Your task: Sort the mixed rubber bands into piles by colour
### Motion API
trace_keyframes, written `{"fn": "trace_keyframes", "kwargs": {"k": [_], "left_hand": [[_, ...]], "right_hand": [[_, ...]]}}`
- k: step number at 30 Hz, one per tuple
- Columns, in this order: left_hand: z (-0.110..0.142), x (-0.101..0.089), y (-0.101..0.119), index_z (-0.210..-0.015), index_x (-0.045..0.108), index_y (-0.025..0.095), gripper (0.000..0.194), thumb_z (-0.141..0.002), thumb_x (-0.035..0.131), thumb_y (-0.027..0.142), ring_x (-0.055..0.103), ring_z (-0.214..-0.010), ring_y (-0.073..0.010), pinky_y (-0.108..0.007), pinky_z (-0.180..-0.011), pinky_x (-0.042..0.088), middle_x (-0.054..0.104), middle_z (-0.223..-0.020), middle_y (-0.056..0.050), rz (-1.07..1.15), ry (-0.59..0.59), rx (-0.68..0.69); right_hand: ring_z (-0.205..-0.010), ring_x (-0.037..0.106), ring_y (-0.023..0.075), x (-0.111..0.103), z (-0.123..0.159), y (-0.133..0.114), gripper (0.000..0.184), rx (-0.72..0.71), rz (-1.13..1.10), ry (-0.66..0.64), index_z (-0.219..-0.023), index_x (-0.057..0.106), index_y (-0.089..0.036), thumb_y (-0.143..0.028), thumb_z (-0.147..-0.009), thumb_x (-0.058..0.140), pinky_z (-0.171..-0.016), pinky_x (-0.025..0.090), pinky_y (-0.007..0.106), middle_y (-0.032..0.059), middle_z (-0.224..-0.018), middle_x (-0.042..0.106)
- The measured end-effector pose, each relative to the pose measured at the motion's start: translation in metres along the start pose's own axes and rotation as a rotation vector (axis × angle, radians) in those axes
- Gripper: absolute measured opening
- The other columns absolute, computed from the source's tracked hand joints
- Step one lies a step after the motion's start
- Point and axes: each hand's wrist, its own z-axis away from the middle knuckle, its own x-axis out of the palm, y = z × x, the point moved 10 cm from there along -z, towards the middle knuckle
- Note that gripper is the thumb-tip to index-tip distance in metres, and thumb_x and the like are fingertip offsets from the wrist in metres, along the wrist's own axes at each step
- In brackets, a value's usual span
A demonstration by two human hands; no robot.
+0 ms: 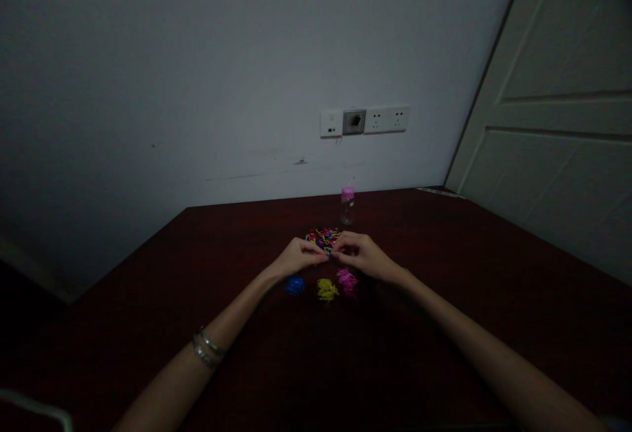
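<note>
My left hand (297,257) and my right hand (359,253) meet fingertip to fingertip at the near edge of a mixed pile of small coloured bands (323,237) on the dark red table (444,274). Both hands are pinched closed; what they hold is too small to make out. Just in front of them lie three sorted little heaps: blue bands (295,285), yellow bands (326,289) and pink bands (347,280).
A small clear bottle with a pink cap (347,205) stands behind the mixed pile. Wall sockets (364,121) sit above the table's far edge. A door (557,122) stands at the right. Bracelets (207,350) circle my left forearm.
</note>
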Motion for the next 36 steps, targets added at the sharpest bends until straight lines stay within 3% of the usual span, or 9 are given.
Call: {"fn": "trace_keyframes", "kwargs": {"k": [5,10,18,31,36], "left_hand": [[-0.002,-0.006,0.003,-0.071,0.069,0.01,0.021,-0.064,0.063,0.029,0.049,-0.055,-0.0092,-0.021,-0.054,0.037,0.062,-0.061,-0.003,-0.041,-0.007,0.027],[0.004,-0.02,0.006,-0.071,0.069,0.01,0.019,-0.065,0.06,0.025,0.051,-0.059,-0.0105,-0.022,-0.059,0.039,0.063,-0.064,-0.004,-0.151,-0.033,0.054],[0.029,-0.039,-0.025,-0.07,0.068,0.01,0.02,-0.062,0.057,0.024,0.047,-0.053,-0.0095,-0.019,-0.05,0.032,0.06,-0.06,-0.002,-0.427,-0.168,-0.049],[0.042,-0.025,-0.028,-0.075,0.068,0.011,0.029,-0.059,0.064,0.035,0.048,-0.053,-0.0093,-0.019,-0.05,0.033,0.059,-0.058,-0.001,-0.368,-0.309,-0.1],[0.033,-0.037,-0.021,-0.074,0.067,0.011,0.03,-0.061,0.063,0.037,0.047,-0.054,-0.009,-0.02,-0.051,0.033,0.06,-0.06,-0.002,-0.259,-0.21,-0.069]], "right_hand": [[-0.069,0.053,0.0124,-0.005,0.001,0.011,0.019,0.032,0.009,0.021,-0.091,0.063,-0.015,-0.025,-0.076,0.057,-0.063,0.044,0.026,0.0033,-0.078,0.058],[-0.071,0.054,0.0132,-0.016,0.001,0.036,0.023,0.083,0.038,0.062,-0.093,0.064,-0.015,-0.03,-0.077,0.055,-0.064,0.044,0.026,0.0043,-0.08,0.06],[-0.07,0.054,0.0143,-0.03,0.006,0.065,0.029,0.155,0.083,0.116,-0.094,0.063,-0.013,-0.034,-0.076,0.055,-0.063,0.044,0.026,0.005,-0.079,0.061],[-0.071,0.057,0.0147,-0.029,0.011,0.09,0.025,0.164,0.165,0.085,-0.092,0.064,-0.015,-0.029,-0.074,0.054,-0.064,0.045,0.026,0.0049,-0.081,0.062],[-0.078,0.058,0.0157,-0.04,0.012,0.089,0.023,0.179,0.209,0.094,-0.088,0.066,-0.016,-0.027,-0.074,0.052,-0.07,0.045,0.026,0.0061,-0.085,0.063]]}}
